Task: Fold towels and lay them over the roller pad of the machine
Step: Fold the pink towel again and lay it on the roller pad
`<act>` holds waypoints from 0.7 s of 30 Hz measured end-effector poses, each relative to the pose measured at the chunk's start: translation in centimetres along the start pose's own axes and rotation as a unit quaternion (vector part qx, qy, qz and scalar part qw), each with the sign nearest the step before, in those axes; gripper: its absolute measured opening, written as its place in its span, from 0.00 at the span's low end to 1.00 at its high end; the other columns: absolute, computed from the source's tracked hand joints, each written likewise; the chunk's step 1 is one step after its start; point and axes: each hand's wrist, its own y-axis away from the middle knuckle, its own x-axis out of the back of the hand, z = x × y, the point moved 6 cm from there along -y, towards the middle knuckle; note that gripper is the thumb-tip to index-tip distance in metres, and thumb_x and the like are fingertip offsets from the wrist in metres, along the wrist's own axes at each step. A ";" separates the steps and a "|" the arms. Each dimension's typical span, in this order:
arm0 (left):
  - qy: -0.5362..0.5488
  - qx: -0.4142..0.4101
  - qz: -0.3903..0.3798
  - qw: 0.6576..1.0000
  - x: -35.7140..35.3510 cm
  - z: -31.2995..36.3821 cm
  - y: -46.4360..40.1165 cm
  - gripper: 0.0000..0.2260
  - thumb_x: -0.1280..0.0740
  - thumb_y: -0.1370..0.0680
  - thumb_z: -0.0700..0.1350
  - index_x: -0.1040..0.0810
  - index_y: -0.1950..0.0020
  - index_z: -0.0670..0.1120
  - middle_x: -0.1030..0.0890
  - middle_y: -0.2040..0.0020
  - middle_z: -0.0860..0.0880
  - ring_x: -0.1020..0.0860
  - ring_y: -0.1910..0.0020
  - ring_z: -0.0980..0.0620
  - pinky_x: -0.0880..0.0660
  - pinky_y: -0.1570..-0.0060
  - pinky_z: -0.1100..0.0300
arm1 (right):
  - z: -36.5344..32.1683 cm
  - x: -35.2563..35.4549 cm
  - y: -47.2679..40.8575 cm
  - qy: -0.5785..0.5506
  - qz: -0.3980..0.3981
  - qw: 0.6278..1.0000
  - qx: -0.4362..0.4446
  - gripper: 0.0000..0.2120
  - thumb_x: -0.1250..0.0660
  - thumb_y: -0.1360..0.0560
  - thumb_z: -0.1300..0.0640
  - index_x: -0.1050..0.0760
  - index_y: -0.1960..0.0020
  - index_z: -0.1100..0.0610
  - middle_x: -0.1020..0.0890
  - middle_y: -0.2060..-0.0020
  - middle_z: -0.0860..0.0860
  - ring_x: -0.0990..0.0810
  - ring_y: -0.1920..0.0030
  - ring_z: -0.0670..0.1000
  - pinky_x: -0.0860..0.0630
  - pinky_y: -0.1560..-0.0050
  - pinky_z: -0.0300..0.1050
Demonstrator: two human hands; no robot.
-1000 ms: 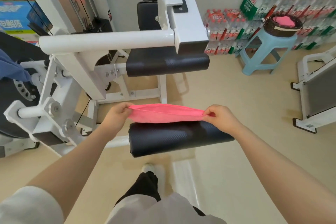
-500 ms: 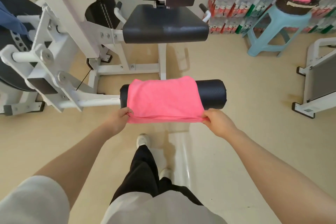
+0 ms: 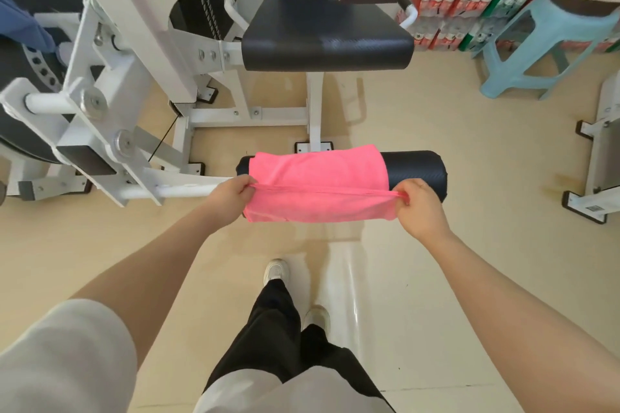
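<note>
Two hands pinching the near fold of a pink towel (image 3: 318, 178): left hand (image 3: 231, 194) at its left end, right hand (image 3: 421, 206) at its right end. Towel draped over the black roller pad (image 3: 416, 169) of the white machine (image 3: 134, 84), near edge hanging below. Black seat pad (image 3: 327, 32) beyond; light-blue stool (image 3: 543, 43) far right.

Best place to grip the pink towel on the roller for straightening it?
Pinch the pink towel at its two near corners, from the person's side. It lies over the roller pad with that edge hanging free, where the left hand and right hand hold it.
</note>
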 end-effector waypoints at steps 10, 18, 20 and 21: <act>0.068 0.049 -0.021 0.996 -0.6 -2.5 -6.2 0.08 0.44 0.21 0.40 0.26 0.50 0.47 0.27 0.61 0.48 0.27 0.58 0.45 0.30 0.59 0.57 | -6.8 -4.5 -7.0 0.205 -0.071 0.975 0.049 0.22 0.41 0.28 0.65 0.32 0.34 0.56 0.32 0.32 0.56 0.34 0.33 0.59 0.36 0.37 0.52; 0.143 0.091 0.011 0.986 0.3 -3.4 -10.0 0.10 0.45 0.20 0.45 0.26 0.44 0.47 0.24 0.61 0.46 0.21 0.62 0.40 0.21 0.55 0.48 | -14.3 -13.2 -7.4 0.099 -0.183 0.963 0.173 0.21 0.38 0.24 0.53 0.32 0.32 0.54 0.31 0.33 0.52 0.34 0.33 0.56 0.39 0.33 0.50; 0.074 0.086 -0.014 0.993 0.1 -3.3 -11.1 0.10 0.42 0.21 0.48 0.26 0.45 0.46 0.24 0.63 0.48 0.22 0.68 0.45 0.23 0.60 0.55 | -14.3 -13.3 -8.2 0.072 -0.166 0.971 0.155 0.16 0.37 0.25 0.54 0.28 0.39 0.54 0.27 0.38 0.51 0.31 0.37 0.55 0.37 0.36 0.49; 0.040 0.084 -0.025 0.995 0.0 -3.2 -11.5 0.09 0.41 0.21 0.49 0.26 0.46 0.47 0.25 0.64 0.50 0.24 0.71 0.49 0.26 0.64 0.58 | -14.3 -13.2 -8.5 0.063 -0.162 0.973 0.152 0.13 0.37 0.26 0.54 0.26 0.42 0.54 0.26 0.40 0.51 0.30 0.39 0.55 0.36 0.37 0.49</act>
